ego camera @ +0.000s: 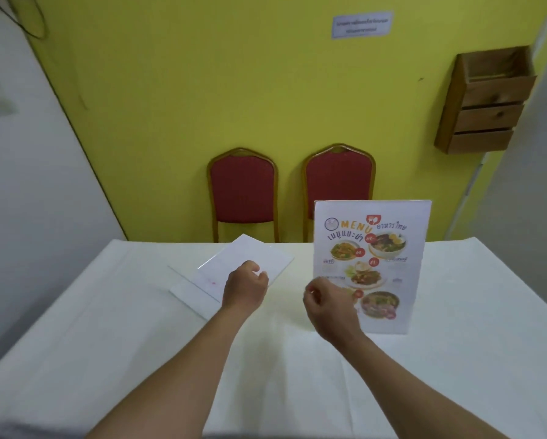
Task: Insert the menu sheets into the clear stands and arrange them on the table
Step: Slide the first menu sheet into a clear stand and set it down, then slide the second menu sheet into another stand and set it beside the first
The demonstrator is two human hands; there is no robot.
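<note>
A clear stand [373,267] with a colourful menu sheet inside stands upright on the right of the white table [107,327]. My right hand [329,307] hovers just in front of its lower left corner, fingers loosely curled and holding nothing. To the left, a second clear stand [190,288] lies flat on the cloth with a white sheet [250,253], blank side up, resting on it. My left hand [245,285] reaches onto the near edge of that sheet, fingers curled at it. Whether it grips the sheet I cannot tell.
Two red chairs [243,188] with gold frames stand behind the table against a yellow wall. A wooden wall rack [484,103] hangs at the upper right. A white wall borders the table on the left.
</note>
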